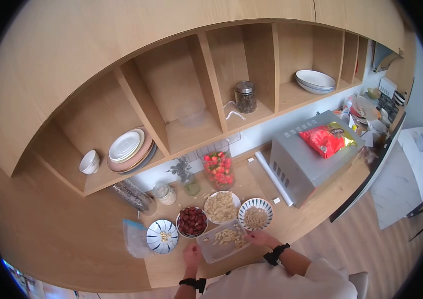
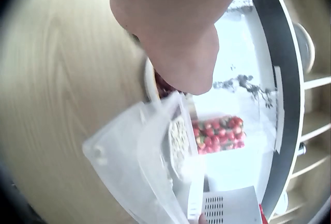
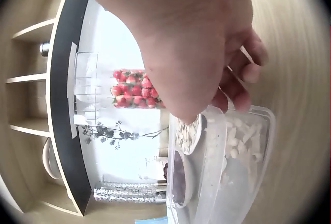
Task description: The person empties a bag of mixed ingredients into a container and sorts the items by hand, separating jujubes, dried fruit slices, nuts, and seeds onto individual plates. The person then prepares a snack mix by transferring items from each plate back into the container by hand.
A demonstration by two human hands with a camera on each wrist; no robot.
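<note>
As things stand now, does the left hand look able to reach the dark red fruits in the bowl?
Probably yes. The bowl sits just beyond the left hand, uncovered, and nothing seems to block the dark red fruits; the clear container is beside that path.

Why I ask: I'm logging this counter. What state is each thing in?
Tub: lidless, part-filled, in right hand
Shelf jar: lidded
Strawberry jar: nearly full
Red fruit bowl: full
Striped plate: nearly bare
Striped bowl: part-filled
White plate: heaped
Zip bag: closure unclear
Red packet: lying flat
Microwave: door hidden
</note>
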